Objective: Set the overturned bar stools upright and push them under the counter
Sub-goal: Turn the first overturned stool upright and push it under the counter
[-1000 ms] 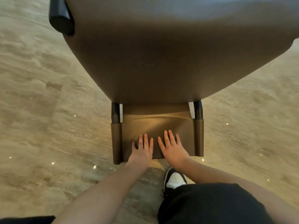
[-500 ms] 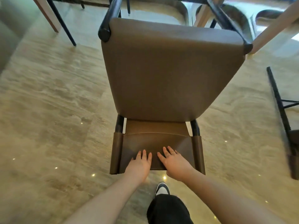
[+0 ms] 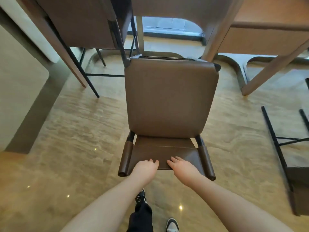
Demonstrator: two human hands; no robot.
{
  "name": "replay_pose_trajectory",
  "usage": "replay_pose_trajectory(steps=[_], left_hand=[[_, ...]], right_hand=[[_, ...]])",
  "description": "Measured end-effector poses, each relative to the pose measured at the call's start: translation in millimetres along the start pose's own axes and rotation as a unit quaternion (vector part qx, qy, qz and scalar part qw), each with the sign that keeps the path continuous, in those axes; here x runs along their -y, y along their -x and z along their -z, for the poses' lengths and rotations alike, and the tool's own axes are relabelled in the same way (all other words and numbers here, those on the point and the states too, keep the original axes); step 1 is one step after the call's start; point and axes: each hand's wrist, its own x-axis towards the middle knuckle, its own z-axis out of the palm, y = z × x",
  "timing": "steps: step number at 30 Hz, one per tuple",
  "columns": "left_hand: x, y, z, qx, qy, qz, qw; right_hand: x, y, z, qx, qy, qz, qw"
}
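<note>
A brown leather bar stool (image 3: pixel 170 101) with black legs stands upright in front of me, its seat facing up. The front of the seat reaches the pale wooden counter (image 3: pixel 267 36) at the top. My left hand (image 3: pixel 145 168) and my right hand (image 3: pixel 182 167) lie side by side on the stool's low backrest (image 3: pixel 163 149), fingers curled over its top edge. A second stool (image 3: pixel 299 185) lies overturned on the floor at the right edge, its black legs (image 3: pixel 274 139) stretched towards the counter.
Another brown stool (image 3: pixel 83 22) stands upright under the counter at the upper left. Slanted wooden counter legs (image 3: pixel 215 39) flank the gap ahead. A pale wall panel (image 3: pixel 20 81) borders the left. My feet are on the glossy stone floor (image 3: pixel 75 139) below.
The stool has tipped from leaning towards me to standing upright and sits further away, near the counter. My hands have stayed on the backrest. The counter and other stools have come into view.
</note>
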Motion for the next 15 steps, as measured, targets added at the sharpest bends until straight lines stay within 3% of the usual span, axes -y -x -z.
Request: replay_pose_trajectory(steps=[15], left_hand=[[67.8, -1.2, 194.6, -0.05, -0.043, -0.073, 0.995]], right_hand=[[-25.1, -14.7, 187.6, -0.09, -0.054, -0.073, 0.992]])
